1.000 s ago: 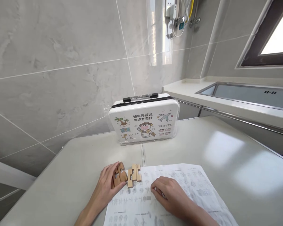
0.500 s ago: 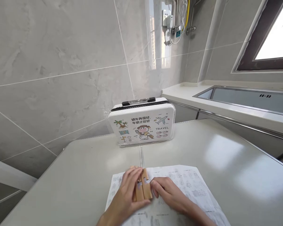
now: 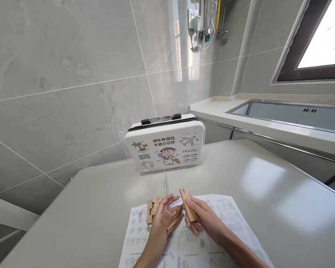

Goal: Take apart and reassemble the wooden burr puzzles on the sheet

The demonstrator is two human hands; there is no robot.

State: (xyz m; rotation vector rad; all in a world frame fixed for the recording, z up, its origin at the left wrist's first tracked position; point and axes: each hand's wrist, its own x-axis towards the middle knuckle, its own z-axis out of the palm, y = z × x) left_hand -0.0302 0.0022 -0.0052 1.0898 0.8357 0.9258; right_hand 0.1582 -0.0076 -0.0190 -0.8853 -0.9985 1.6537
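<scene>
My right hand holds a notched wooden puzzle bar tilted upward, fingers wrapped round it. My left hand is just left of it, palm turned inward, with another wooden piece against its fingers. Two more notched wooden pieces lie on the top left corner of a printed instruction sheet, close to my left hand. Both hands hover above the sheet.
A small white suitcase-shaped box with cartoon prints stands against the tiled wall at the back of the grey table. A steel sink sits in the counter to the right, under a window. Pipes and a socket hang on the wall.
The hands lifted off the sheet and parted; the right now holds one wooden bar raised, the left holds another. Two pieces lie at the sheet's top left.
</scene>
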